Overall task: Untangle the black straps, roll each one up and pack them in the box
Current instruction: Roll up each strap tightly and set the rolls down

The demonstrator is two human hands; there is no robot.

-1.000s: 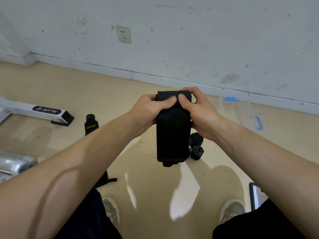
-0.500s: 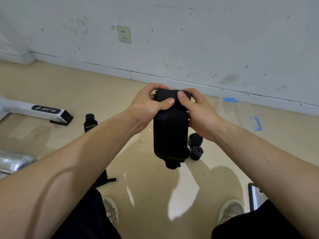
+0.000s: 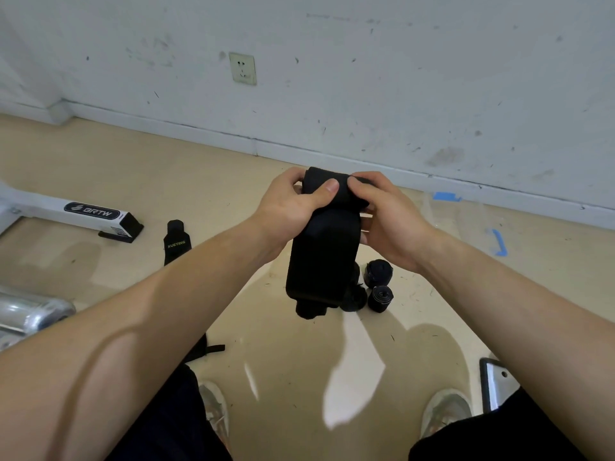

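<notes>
A wide black strap hangs in front of me, its top end partly rolled. My left hand grips the roll from the left, thumb across its front. My right hand holds the roll from the right with curled fingers. Below, on the floor, lie three rolled black straps, partly hidden by the hanging strap. Another black strap with yellow lettering lies flat on the floor at the left. A further strap end shows under my left forearm. No box can be made out.
A white bar with a black end cap lies on the floor at the left, a shiny metal piece below it. A clear plastic sheet with blue tape sits near the wall. A metal plate is by my right shoe.
The hanging part of the strap has grown shorter as the roll at its top has been turned. Both hands have shifted their hold on the roll.
</notes>
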